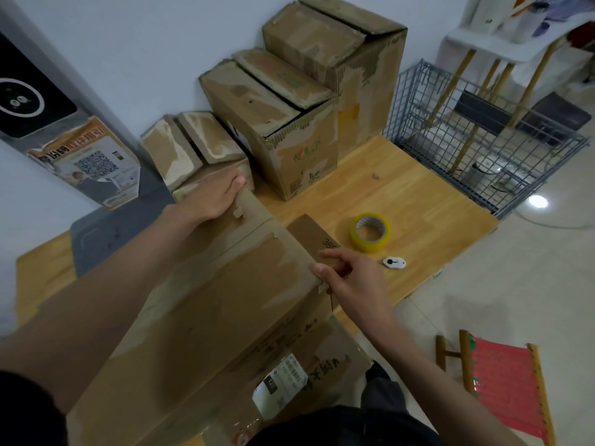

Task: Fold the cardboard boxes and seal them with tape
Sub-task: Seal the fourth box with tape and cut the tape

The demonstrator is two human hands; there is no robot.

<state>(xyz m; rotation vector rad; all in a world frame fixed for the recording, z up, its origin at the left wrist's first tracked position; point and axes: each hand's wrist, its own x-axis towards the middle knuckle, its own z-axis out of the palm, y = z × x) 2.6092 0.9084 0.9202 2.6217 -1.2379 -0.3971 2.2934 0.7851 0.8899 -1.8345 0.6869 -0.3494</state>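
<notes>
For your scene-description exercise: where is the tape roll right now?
In the head view, the tape roll lies flat on the wooden floor, right of the box being folded, just beyond the small white cutter.

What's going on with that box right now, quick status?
Left hand grips the far edge of the cardboard box; right hand pinches its side flap. Box unsealed. Tape roll untouched on the wooden board. Nothing in the way.

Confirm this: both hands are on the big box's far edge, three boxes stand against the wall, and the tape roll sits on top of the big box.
One thing is wrong: the tape roll lies on the wooden floor, to the right of the big box, not on it. The head view shows this. Left hand and right hand do hold the box's far edge, and three boxes stand against the wall.
</notes>
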